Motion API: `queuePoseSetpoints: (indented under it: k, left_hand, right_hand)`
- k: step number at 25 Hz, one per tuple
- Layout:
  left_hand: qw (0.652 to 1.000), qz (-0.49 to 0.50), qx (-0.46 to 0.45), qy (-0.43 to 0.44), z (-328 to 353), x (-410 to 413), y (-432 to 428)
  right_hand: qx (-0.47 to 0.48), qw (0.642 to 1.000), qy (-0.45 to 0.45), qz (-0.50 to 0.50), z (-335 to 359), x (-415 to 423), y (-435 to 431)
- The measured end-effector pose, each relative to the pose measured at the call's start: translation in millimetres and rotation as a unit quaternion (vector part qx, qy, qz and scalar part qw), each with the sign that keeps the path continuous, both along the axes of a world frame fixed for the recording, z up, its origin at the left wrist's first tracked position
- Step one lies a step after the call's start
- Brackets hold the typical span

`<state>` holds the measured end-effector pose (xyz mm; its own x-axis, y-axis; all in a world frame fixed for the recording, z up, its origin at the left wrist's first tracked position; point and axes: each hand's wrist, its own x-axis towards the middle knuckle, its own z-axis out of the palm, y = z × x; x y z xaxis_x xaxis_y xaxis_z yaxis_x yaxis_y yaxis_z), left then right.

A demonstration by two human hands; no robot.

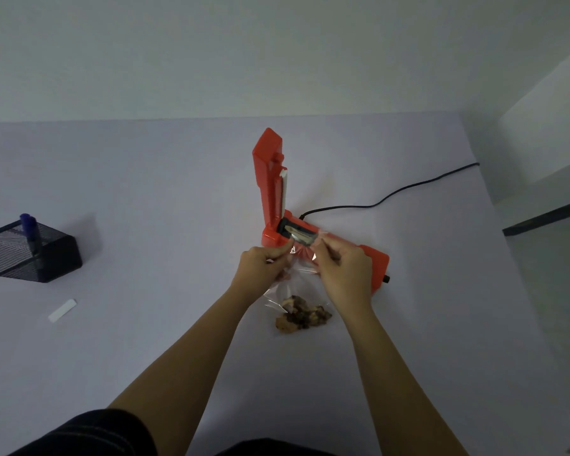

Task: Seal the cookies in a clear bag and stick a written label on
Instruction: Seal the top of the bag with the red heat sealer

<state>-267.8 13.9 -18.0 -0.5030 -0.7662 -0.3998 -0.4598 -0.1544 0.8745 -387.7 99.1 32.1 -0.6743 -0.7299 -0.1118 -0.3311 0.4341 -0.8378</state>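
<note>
A clear bag lies on the white table with several brown cookies at its near end. My left hand pinches the bag's open end on the left. My right hand pinches the same end on the right. Between my hands the bag's mouth lies over the base of an orange heat sealer, whose lid stands raised upright. A small white label lies at the left of the table.
A black mesh pen holder with a blue marker in it stands at the far left. The sealer's black cord runs off to the right table edge. A white wall rises behind the table.
</note>
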Motion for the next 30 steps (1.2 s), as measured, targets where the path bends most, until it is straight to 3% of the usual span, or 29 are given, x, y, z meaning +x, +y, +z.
queuePoseSetpoints:
  k: [20,23,25,27,30]
  left_hand:
    - [0.996,0.060,-0.056,0.043,-18,6,12]
    - [0.994,0.084,-0.006,0.071,-8,12,14]
    - [0.991,0.106,0.011,0.082,2,21,18]
    - [0.988,0.122,0.015,0.094,14,34,26]
    - [0.984,0.148,0.020,0.102,28,58,40]
  right_hand:
    - [-0.087,0.984,0.073,0.136,-4,3,28]
    - [-0.069,0.996,-0.003,0.060,-3,4,37]
    - [-0.062,0.991,-0.122,0.010,0,5,44]
    - [-0.033,0.976,-0.212,0.046,0,7,53]
    - [0.045,0.954,-0.254,0.153,-19,18,70]
